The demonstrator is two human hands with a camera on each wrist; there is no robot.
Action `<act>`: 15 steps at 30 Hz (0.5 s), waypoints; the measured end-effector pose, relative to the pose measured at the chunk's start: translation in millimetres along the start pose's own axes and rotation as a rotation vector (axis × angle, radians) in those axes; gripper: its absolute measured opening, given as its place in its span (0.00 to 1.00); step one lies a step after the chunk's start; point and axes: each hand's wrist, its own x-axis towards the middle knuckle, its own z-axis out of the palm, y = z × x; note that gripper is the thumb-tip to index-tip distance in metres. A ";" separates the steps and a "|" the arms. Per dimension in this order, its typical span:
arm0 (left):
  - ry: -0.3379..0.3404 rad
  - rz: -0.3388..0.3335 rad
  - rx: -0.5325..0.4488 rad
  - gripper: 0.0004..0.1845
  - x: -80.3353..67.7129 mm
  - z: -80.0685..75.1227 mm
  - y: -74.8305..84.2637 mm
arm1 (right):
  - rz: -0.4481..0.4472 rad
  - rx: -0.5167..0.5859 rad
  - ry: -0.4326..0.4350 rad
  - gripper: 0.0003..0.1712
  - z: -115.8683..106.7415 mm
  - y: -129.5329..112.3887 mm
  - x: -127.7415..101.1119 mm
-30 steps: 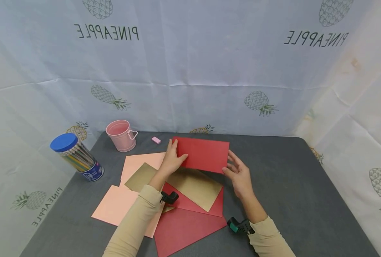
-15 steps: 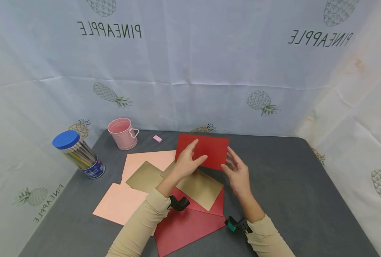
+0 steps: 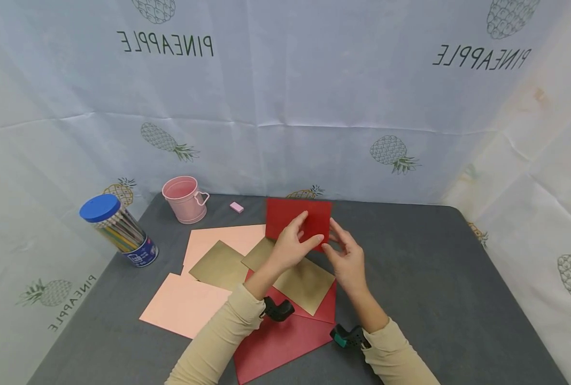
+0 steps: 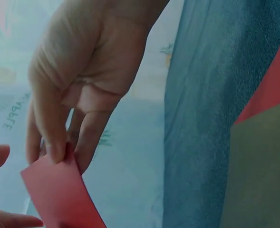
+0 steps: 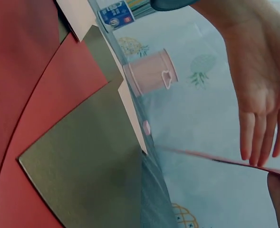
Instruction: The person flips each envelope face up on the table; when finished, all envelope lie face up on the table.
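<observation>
Red sheet (image 3: 277, 215): held up above the far side of the worktop (image 3: 439, 289)
Right hand (image 3: 350, 263): fingers grasping the sheet's right edge
Left hand (image 3: 292, 244): fingers released, extended before the sheet, partly hiding it
Left sleeve (image 3: 215, 339): covers parts of peach papers (image 3: 182, 305) and red papers (image 3: 280, 347)
Gold papers (image 3: 218, 266): lying on these
Far left: pencil tub (image 3: 124, 234), pink pail (image 3: 185, 202), eraser (image 3: 236, 207)

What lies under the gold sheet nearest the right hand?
Red paper lies partly under the gold sheet, showing past its near edges; whatever else it covers cannot be seen.
</observation>
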 end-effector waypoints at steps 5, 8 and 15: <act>0.038 0.047 -0.050 0.37 -2.1 1.7 1.9 | -0.103 -0.022 -0.016 0.32 5.9 -4.4 -2.5; 0.069 0.078 -0.112 0.35 -4.3 2.4 2.4 | -0.179 -0.060 -0.024 0.30 9.2 -8.9 -3.8; 0.118 0.169 -0.290 0.30 -6.7 4.3 2.7 | -0.368 -0.199 0.004 0.24 17.2 -13.5 -5.3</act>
